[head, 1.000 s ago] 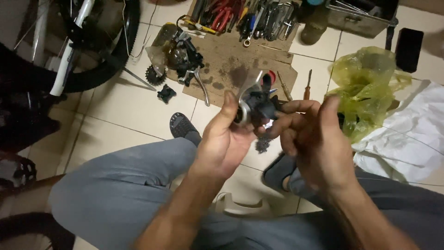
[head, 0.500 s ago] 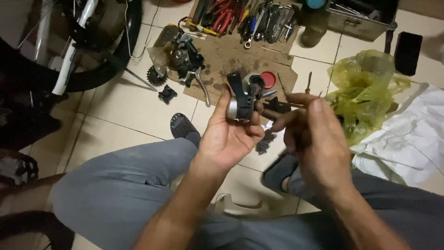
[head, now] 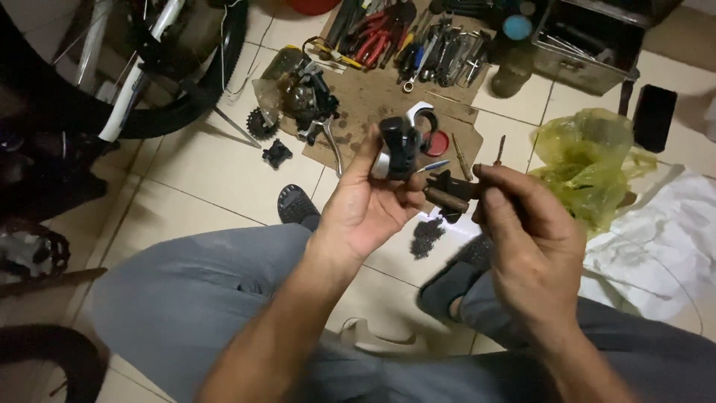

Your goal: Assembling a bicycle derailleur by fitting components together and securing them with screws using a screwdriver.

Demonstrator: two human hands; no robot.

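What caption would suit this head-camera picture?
Seated over a tiled floor, left hand holds a black bicycle part; right hand grips a brown-handled tool.

Bike wheel [head: 179, 97] cut off by top edge, toolbox [head: 589, 37] cropped at top, tool pile [head: 418, 37] too jumbled to tell apart, tool [head: 447, 198] handle hidden inside right hand [head: 529, 246], pedal [head: 30, 250] cut by left edge.

bike wheel [head: 186, 89], pliers & wrenches [head: 403, 37], yellow plastic bag [head: 589, 160], metal toolbox [head: 589, 41]
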